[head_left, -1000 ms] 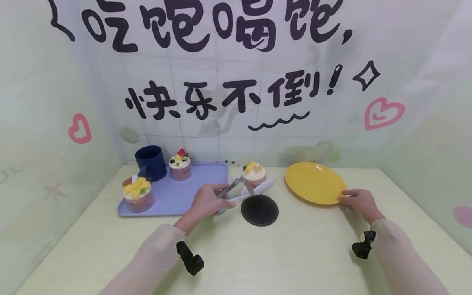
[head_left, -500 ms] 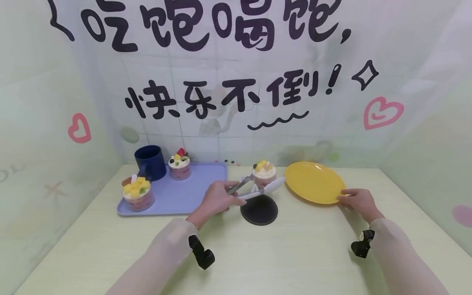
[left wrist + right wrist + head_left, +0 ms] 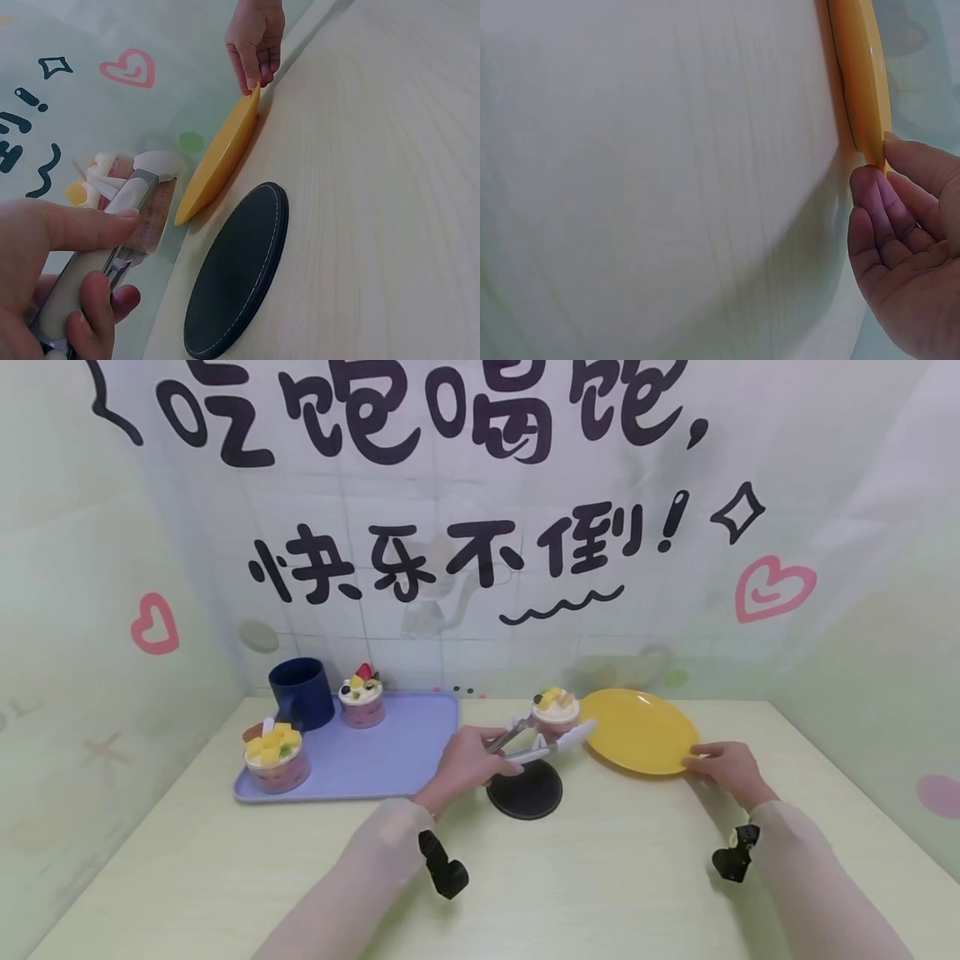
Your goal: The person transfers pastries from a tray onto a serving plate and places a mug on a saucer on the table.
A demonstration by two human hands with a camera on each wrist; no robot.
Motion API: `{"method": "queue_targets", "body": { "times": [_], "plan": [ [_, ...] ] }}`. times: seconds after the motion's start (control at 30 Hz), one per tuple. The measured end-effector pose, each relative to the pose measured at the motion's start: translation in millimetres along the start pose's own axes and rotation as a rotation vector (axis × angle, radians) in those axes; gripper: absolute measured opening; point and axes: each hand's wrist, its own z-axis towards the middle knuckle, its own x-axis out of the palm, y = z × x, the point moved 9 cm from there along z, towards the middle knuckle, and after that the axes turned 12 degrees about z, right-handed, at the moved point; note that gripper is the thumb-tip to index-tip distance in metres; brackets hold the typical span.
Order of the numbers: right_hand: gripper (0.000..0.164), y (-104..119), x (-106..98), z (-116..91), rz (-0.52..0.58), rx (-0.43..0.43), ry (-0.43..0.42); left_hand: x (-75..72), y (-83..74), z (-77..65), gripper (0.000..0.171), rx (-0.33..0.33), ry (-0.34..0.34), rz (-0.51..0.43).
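With its fingers wrapped around white-and-metal tongs (image 3: 577, 735), my left hand (image 3: 468, 760) reaches past the black round coaster (image 3: 525, 792) in the head view. Between the tongs' arms is a dessert cup (image 3: 557, 707) topped with cream and fruit, beside the left rim of the yellow plate (image 3: 645, 731). In the left wrist view the dessert cup (image 3: 154, 217) appears raised off the table, partly hidden by the tongs. My right hand (image 3: 731, 770) pinches the plate's right rim between thumb and fingers; the right wrist view shows the thumb (image 3: 919, 161) on top of it.
On the left a lavender tray (image 3: 397, 760) bears a dark blue mug (image 3: 303, 693) and two more fruit-topped dessert cups, one at the back (image 3: 362, 700) and one in front (image 3: 276, 764). A printed curtain (image 3: 450, 652) stands behind the table.
My left hand has moved right, carrying the dessert cup in the tongs from behind the coaster to the plate's left edge. The right hand keeps its hold on the plate's rim.
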Motion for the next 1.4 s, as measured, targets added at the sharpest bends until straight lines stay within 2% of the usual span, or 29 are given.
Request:
{"method": "queue_targets", "body": {
  "times": [0.3, 0.63, 1.0, 1.4],
  "plan": [
    [0.053, 0, 0, 1, 0.009, -0.005, -0.014, 12.3, -13.1, 9.8, 0.056, -0.014, -0.008, -0.008],
    [0.052, 2, 1, -2, 0.023, 0.000, -0.010, 20.7, -17.7, 23.4, 0.055, -0.049, -0.001, 0.001],
    [0.051, 4, 2, -3, 0.021, -0.002, -0.033, 25.0, -24.5, 34.4, 0.056, -0.048, -0.003, 0.023],
    [0.052, 3, 1, -1, 0.016, 0.015, -0.026, 38.7, -28.8, 51.4, 0.053, -0.075, 0.016, 0.019]
  ]
}}
